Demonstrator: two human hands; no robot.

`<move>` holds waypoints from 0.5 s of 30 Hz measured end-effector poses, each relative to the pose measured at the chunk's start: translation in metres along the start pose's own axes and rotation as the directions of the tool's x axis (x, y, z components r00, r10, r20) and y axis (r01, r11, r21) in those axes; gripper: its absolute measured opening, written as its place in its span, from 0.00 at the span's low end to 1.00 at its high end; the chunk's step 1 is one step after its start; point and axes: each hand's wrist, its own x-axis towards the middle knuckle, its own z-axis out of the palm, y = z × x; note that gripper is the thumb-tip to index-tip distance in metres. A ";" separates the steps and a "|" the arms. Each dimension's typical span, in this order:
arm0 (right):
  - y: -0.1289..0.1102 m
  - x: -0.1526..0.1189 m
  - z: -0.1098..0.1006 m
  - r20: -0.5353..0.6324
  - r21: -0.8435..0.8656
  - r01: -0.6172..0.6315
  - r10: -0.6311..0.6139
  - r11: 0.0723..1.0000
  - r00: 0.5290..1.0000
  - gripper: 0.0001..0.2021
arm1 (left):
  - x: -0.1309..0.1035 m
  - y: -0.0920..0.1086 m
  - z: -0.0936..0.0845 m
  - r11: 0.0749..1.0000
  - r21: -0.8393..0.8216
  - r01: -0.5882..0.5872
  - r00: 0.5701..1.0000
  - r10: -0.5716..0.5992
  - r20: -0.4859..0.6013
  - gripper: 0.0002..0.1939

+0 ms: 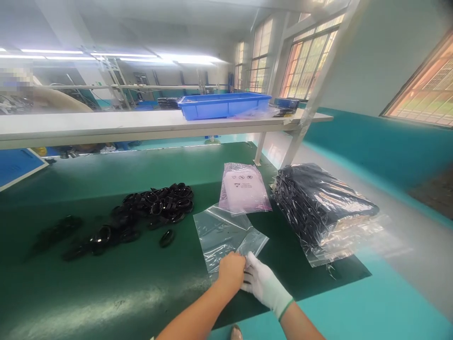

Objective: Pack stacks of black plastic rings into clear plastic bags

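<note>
My bare left hand (pixel 231 271) is closed on the near edge of a clear plastic bag (pixel 219 233) that lies on the green table mat. Right beside it, my right hand (pixel 264 283), in a white glove with a green cuff, has its fingertips pressed at the same bag's folded corner. Just beyond lies a pinkish printed bag (pixel 246 189), overlapping the clear one. Left of the bags is a pile of black ring-like parts (pixel 166 203), with a single black part (pixel 167 238) apart from it.
A stack of black items in clear plastic (pixel 318 203) sits at the table's right side. Above the table's far side runs a white shelf (pixel 106 123) holding a blue tray (pixel 226 106). A slanted post (pixel 311 108) stands at right. Part of a person (pixel 63 99) shows at far left.
</note>
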 end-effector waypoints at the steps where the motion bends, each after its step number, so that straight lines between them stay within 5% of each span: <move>1: 0.000 0.001 0.000 -0.032 -0.004 0.061 -0.061 0.998 0.998 0.21 | 0.003 -0.002 -0.001 0.999 -0.035 0.021 1.000 -0.021 -0.009 0.11; 6: 0.000 0.006 0.001 -0.182 -0.049 0.270 -0.275 0.961 0.944 0.15 | 0.016 -0.012 0.003 0.971 -0.236 0.038 0.999 -0.037 0.007 0.07; 15: 0.003 0.017 0.001 -0.293 -0.222 0.177 -0.238 0.959 0.926 0.14 | 0.021 -0.016 0.005 0.911 -0.407 0.064 0.988 -0.001 0.154 0.08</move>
